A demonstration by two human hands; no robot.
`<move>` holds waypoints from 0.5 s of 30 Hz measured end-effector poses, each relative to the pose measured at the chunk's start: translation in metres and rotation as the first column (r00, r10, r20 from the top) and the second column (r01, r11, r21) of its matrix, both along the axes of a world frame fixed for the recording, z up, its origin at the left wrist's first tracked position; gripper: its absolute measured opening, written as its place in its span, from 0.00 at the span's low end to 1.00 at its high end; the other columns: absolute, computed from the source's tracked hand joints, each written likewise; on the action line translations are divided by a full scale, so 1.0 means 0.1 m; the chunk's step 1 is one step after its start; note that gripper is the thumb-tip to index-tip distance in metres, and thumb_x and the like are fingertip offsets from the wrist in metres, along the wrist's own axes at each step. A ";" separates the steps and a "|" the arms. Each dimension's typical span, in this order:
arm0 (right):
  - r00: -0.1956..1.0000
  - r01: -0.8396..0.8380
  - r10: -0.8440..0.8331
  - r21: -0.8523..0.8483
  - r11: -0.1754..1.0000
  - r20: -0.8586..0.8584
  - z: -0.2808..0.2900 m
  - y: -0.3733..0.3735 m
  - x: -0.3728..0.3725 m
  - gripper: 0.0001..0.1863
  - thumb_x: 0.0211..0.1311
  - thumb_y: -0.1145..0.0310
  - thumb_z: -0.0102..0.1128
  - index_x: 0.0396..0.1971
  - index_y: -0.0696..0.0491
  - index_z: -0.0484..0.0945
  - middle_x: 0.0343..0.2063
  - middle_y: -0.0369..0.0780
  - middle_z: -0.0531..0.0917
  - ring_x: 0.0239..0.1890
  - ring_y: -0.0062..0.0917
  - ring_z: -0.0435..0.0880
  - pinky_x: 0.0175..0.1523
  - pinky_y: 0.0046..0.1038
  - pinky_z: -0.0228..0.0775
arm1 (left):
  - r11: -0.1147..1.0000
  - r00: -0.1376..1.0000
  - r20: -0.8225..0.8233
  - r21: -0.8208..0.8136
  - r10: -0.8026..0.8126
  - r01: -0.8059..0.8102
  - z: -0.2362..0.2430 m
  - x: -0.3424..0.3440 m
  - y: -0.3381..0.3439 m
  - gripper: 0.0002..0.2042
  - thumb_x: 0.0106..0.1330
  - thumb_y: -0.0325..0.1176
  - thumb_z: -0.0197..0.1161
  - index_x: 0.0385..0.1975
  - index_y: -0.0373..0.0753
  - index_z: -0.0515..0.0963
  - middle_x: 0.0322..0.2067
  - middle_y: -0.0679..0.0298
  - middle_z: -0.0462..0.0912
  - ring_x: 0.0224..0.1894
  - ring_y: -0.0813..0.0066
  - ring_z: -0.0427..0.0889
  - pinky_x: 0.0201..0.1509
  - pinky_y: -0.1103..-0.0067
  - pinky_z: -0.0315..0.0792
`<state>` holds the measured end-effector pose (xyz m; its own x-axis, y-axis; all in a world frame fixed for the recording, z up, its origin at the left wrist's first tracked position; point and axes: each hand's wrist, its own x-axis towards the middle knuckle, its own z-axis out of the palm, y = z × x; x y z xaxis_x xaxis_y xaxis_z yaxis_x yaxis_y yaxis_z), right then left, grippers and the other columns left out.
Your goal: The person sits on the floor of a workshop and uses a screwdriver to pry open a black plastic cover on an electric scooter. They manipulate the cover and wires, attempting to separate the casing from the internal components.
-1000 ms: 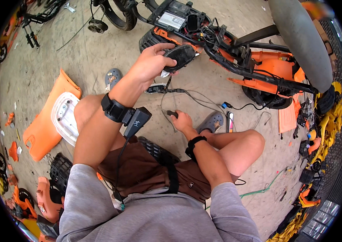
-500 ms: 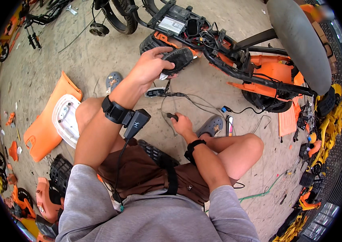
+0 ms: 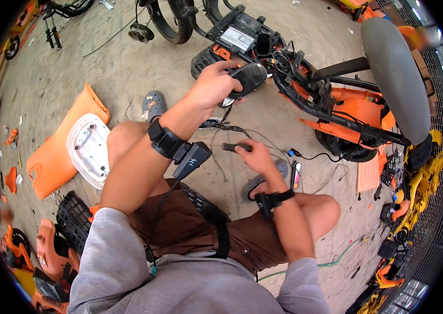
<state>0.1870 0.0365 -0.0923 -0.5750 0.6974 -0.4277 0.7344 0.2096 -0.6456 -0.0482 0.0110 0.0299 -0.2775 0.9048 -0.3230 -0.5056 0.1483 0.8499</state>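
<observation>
I hold a black, oval-shaped part [image 3: 250, 76] in my left hand [image 3: 214, 86], my thumb across it, in front of the stripped bike frame [image 3: 331, 102]. Lower and to the right, my right hand [image 3: 255, 157] grips a short dark cylindrical handle [image 3: 230, 147]; what it may attach to is unclear. Between my hands, a small display unit [image 3: 208, 123], partly hidden, lies on the floor among loose cables, with a blue-tipped connector [image 3: 291, 153] beside my right hand.
An orange body panel [image 3: 49, 157] and white plastic part [image 3: 88, 146] lie left of my knee. A long grey seat [image 3: 394, 78] is at upper right. A slim multicoloured object [image 3: 296, 175] lies by my shoe. Orange and yellow parts line both edges.
My right hand has risen slightly and turned, bringing the handle nearly horizontal. My left hand has moved a little right with the black part. The view has shifted slightly.
</observation>
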 end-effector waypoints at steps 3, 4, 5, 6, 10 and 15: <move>0.992 -0.013 0.012 -0.009 1.000 -0.129 0.62 0.19 0.06 0.17 0.59 0.60 0.63 0.44 0.55 0.83 0.28 0.42 0.85 0.27 0.29 0.82 0.36 0.28 0.74 | 0.998 0.998 0.015 -0.011 0.056 -0.056 0.02 -0.03 0.00 0.30 0.57 0.14 0.54 0.64 0.22 0.59 0.48 0.48 0.76 0.42 0.64 0.81 0.40 0.72 0.82; 0.988 0.014 -0.022 -0.053 0.998 -0.153 0.81 0.24 0.11 0.16 0.60 0.62 0.63 0.44 0.56 0.83 0.26 0.40 0.84 0.25 0.25 0.81 0.34 0.26 0.73 | 0.997 0.997 0.020 -0.018 0.076 -0.075 0.04 -0.05 -0.01 0.30 0.58 0.15 0.54 0.64 0.22 0.59 0.48 0.48 0.76 0.42 0.64 0.81 0.40 0.73 0.82; 0.983 0.041 -0.057 -0.095 0.995 -0.175 0.99 0.29 0.16 0.15 0.61 0.63 0.63 0.44 0.57 0.83 0.25 0.38 0.84 0.23 0.21 0.79 0.31 0.24 0.71 | 0.995 0.995 0.026 -0.023 0.094 -0.094 0.06 -0.06 -0.01 0.30 0.58 0.15 0.54 0.64 0.21 0.59 0.47 0.48 0.76 0.42 0.65 0.81 0.39 0.73 0.82; 0.978 0.057 -0.078 -0.115 0.992 -0.196 1.15 0.33 0.22 0.15 0.61 0.65 0.63 0.44 0.57 0.83 0.24 0.37 0.83 0.22 0.19 0.77 0.30 0.22 0.70 | 0.994 0.993 0.044 -0.001 0.108 -0.108 0.07 -0.07 -0.02 0.28 0.59 0.16 0.53 0.63 0.21 0.61 0.46 0.49 0.77 0.41 0.66 0.81 0.38 0.74 0.82; 0.941 0.120 -0.159 -0.147 0.982 -0.297 1.51 0.48 0.50 0.13 0.62 0.68 0.61 0.43 0.59 0.83 0.24 0.35 0.82 0.20 0.14 0.73 0.27 0.18 0.66 | 0.979 0.977 0.107 0.065 0.184 -0.191 0.00 -0.09 -0.03 0.21 0.62 0.20 0.54 0.56 0.21 0.70 0.40 0.51 0.80 0.37 0.69 0.82 0.35 0.77 0.80; 0.817 0.233 -0.286 -0.167 0.958 -0.501 1.67 0.56 0.73 0.13 0.59 0.72 0.56 0.41 0.64 0.81 0.25 0.40 0.82 0.22 0.16 0.74 0.27 0.18 0.66 | 0.969 0.964 0.115 0.033 0.241 -0.246 -0.09 -0.07 -0.04 0.17 0.66 0.26 0.60 0.52 0.24 0.75 0.36 0.55 0.83 0.33 0.73 0.82 0.33 0.81 0.78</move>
<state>0.2598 0.0922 0.0747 -0.5332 0.8239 -0.1920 0.3083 -0.0220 -0.9510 -0.0553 0.0071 0.0209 -0.4568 0.8291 -0.3223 -0.6113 -0.0293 0.7909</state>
